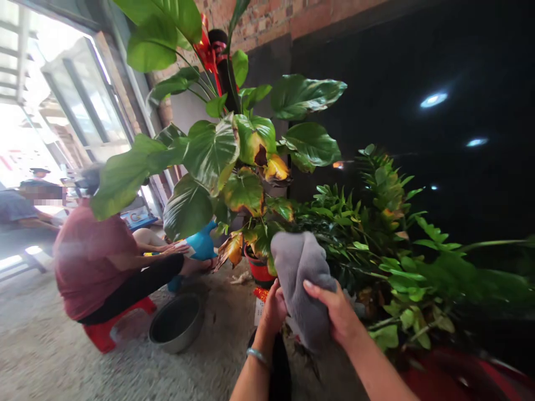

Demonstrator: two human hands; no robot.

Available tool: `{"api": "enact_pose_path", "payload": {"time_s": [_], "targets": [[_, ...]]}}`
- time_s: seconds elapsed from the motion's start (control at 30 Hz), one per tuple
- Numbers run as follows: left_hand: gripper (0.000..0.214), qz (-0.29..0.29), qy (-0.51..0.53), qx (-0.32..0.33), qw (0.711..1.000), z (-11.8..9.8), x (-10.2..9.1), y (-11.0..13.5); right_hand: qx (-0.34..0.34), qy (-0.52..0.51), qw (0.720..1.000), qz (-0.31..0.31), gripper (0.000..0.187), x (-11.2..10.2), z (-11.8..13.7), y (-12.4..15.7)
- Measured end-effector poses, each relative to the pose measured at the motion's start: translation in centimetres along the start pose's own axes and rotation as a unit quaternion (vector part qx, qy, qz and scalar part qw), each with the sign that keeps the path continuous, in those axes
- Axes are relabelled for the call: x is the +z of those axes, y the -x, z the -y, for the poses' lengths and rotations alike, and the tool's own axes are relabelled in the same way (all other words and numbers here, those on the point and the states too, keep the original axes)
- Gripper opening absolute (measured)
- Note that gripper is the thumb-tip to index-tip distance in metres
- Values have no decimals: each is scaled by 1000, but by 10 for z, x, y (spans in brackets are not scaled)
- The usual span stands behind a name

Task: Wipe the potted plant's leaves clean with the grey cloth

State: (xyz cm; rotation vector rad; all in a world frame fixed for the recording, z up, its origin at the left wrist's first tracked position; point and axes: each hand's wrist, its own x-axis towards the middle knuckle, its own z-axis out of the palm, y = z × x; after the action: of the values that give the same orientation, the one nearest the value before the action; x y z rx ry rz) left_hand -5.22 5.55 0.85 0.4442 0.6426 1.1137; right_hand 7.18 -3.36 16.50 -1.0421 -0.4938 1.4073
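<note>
A grey cloth (pixel 298 273), folded and bunched, is held up in front of a large potted plant (pixel 213 150). My right hand (pixel 336 312) grips its right side, thumb lying across the front and the other fingers hidden behind. At the lower left edge of the cloth, my left hand (pixel 273 306) is closed on it, with a bracelet on that wrist. The plant has broad green leaves, and several lower ones are yellow and brown. Its red pot (pixel 258 268) shows just left of the cloth.
Bushy green plants (pixel 376 234) crowd the right side before a dark, shiny wall (pixel 397 83). At left, a person (pixel 98 250) in a reddish shirt sits on a red stool (pixel 102 333). A grey basin (pixel 178 323) stands on the floor, near a blue container (pixel 203 242).
</note>
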Motion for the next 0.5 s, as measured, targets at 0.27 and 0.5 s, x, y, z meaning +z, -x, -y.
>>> {"api": "enact_pose_path", "payload": {"time_s": [0.27, 0.5], "targets": [[49, 46, -18, -54, 997, -11, 13, 9, 192, 5, 981, -34, 34, -31, -44, 8], [39, -14, 2, -49, 999, -10, 8, 3, -97, -142, 976, -130, 44, -13, 30, 5]]}}
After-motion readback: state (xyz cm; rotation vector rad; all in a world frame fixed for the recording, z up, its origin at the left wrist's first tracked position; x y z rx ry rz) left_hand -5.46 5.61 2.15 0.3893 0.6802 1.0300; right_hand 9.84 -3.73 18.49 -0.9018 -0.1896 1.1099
